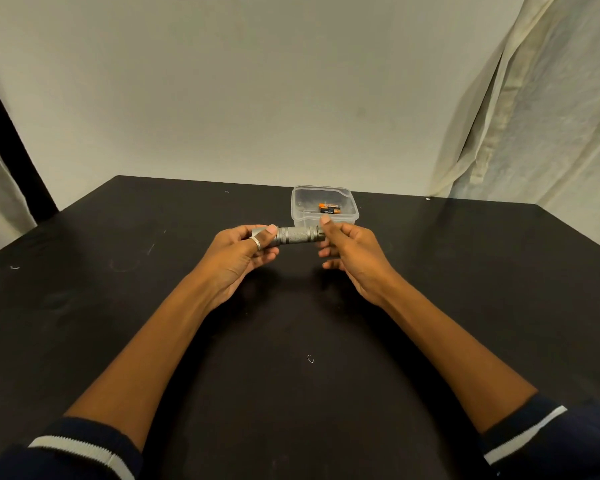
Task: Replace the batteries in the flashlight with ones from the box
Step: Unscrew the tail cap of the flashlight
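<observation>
two forearms (pixel 160 341) reach out over the black bench (pixel 84 306); the left hand (pixel 243 258) grips one end of a silver flashlight (pixel 297 235) held level above it, the right hand (pixel 352 252) pinches the other end. just beyond, a clear plastic box (pixel 298 216) holds two batteries (pixel 329 208).

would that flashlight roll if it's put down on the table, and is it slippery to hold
Probably rolls: the flashlight is a round cylinder and the table looks flat. Likely not slippery: its middle looks knurled. Metal-looking, so probably stiff.
</observation>
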